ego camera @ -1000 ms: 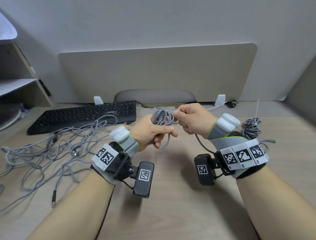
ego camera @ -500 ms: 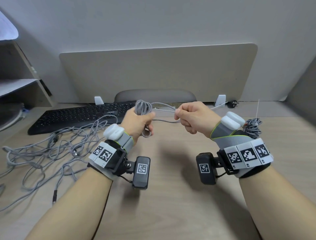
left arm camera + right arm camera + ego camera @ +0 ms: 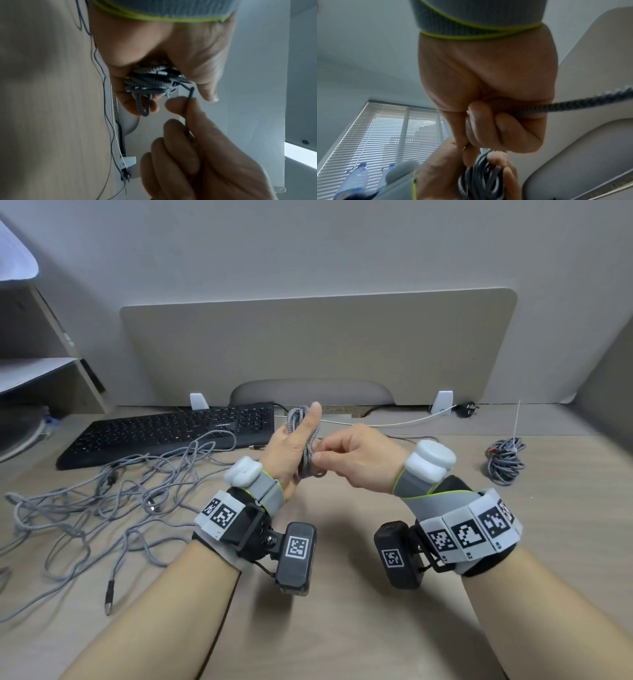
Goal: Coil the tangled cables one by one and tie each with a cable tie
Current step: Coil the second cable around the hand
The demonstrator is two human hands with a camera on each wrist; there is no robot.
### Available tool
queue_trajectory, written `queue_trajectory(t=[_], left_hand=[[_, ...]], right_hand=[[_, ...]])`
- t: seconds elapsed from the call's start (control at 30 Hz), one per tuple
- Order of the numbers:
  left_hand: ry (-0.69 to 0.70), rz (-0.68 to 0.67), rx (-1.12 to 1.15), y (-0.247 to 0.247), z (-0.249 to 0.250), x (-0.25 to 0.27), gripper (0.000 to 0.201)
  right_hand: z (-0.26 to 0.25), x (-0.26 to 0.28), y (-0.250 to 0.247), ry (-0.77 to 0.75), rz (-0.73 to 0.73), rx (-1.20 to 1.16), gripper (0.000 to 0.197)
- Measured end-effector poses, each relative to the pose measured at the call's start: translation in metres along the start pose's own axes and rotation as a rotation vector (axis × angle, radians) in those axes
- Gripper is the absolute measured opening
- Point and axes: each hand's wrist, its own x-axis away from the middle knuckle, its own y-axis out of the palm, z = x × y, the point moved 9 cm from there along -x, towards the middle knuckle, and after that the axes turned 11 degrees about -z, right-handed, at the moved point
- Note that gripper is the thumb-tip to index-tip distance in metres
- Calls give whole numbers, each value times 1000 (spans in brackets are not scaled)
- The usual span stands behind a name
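Hands point(image 3: 286, 450) together above desk point(image 3: 342, 628), winding grey braided cable into a coil point(image 3: 303, 436).
Left hand holds the coil upright, fingers curled around the loops, thumb pointing up alongside them; left wrist view shows the bundle point(image 3: 150, 82) tucked in the palm with one loop hanging below. Right hand point(image 3: 352, 460), just beside and touching the coil, is closed on the free strand point(image 3: 539, 109) of the same cable, which runs through its curled fingers. Tangled cables point(image 3: 113, 501) lie spread on the desk at left, in front of a black keyboard point(image 3: 171, 429). Finished coiled cable point(image 3: 505, 457) sits on the desk at far right, well apart, thin white tie point(image 3: 517, 422) sticking up from it.
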Motion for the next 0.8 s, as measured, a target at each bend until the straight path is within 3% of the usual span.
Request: queue_trajectory(t=[0.07,0.27,0.43,0.63,0.7,0.8], left_hand=[[15,34,-9,-5,0,-1,37],[117,167,62,-34,18,-2,33],[111,234,198,-69,32,-5,31],[110,178,310,-73,44,-1,40],[68,121,236,-59,41,0,41],[33,46,-71,-35,34,2,33]], right_hand=[[-1,-2,6,4,0,80,23],[4,-1,1,28,25,33,27],[15,3,-10,83,29,5,28],[39,5,-20,188,41,-12,30],[42,5,-21,209,55,24,28],[44,3,-24,211,90,10,25]])
